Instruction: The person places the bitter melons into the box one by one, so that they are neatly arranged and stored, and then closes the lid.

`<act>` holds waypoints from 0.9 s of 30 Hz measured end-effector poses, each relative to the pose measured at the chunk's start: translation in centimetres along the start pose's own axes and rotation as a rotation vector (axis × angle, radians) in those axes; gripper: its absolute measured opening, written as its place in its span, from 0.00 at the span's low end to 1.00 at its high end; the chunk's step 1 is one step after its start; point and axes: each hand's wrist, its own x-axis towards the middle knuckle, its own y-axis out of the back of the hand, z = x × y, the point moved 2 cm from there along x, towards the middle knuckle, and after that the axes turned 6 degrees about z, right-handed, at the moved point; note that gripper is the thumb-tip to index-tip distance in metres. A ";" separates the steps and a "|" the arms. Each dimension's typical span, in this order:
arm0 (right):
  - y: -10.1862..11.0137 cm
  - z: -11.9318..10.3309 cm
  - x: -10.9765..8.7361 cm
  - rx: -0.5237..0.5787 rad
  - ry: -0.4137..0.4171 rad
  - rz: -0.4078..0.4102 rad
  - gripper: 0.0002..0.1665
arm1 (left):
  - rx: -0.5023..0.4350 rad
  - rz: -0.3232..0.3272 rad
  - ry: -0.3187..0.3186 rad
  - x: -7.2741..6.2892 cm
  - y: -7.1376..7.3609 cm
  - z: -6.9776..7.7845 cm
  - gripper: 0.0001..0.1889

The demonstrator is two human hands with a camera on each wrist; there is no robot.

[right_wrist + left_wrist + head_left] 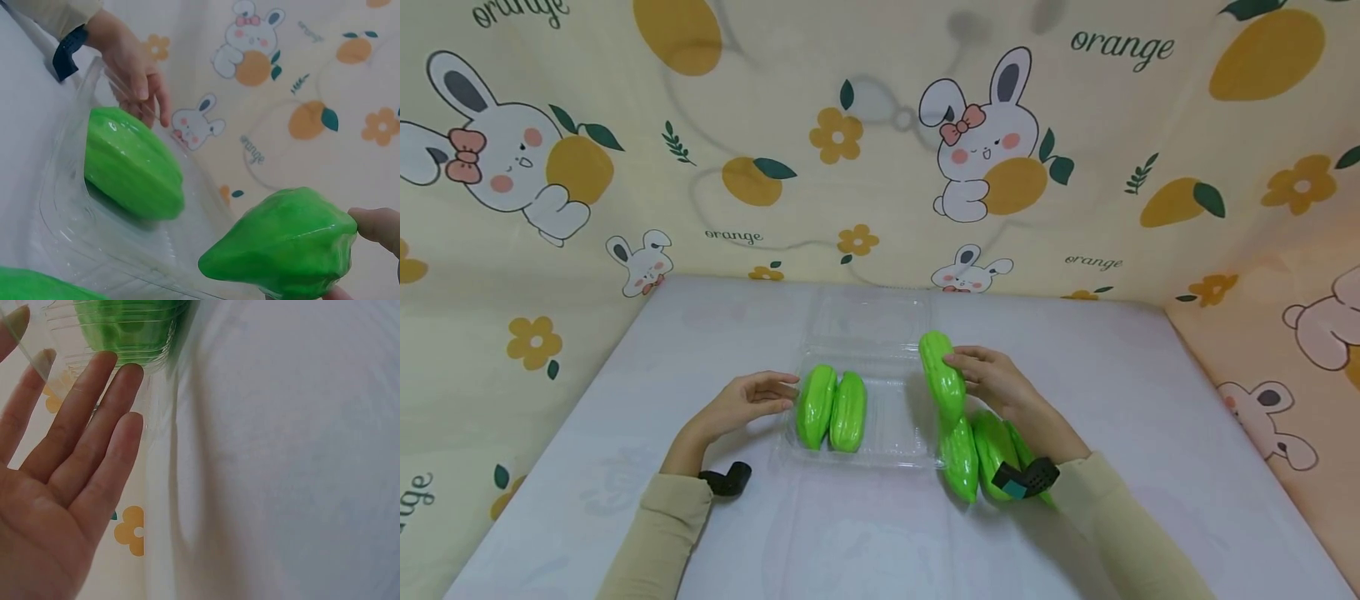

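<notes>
My right hand (1003, 387) pinches a glossy green, ridged model fruit (942, 375) between thumb and fingers, at the right side of a clear plastic box (898, 417). In the right wrist view the held fruit (281, 244) shows its pointed end. Two similar fruits, a left one (816, 408) and a right one (848, 412), lie side by side in the left part of the box. My left hand (748, 406) is at the box's left wall with its fingers extended. In the left wrist view its fingertips (130, 374) are right at the ribbed wall.
More green fruits (995, 446) lie on the white-covered table (737, 550) right of the box, partly hidden by my right wrist. The box's clear lid (868, 321) is folded back behind it. A patterned cloth (880, 200) hangs at the back and sides.
</notes>
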 end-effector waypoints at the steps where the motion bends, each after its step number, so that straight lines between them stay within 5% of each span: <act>1: 0.0 0.0 0.0 -0.001 -0.002 -0.001 0.38 | -0.001 -0.001 -0.001 0.0 0.0 0.0 0.26; 27: -1.8 0.7 -0.1 -0.031 0.017 -0.012 0.35 | 0.002 0.002 0.013 0.0 0.0 0.3 0.26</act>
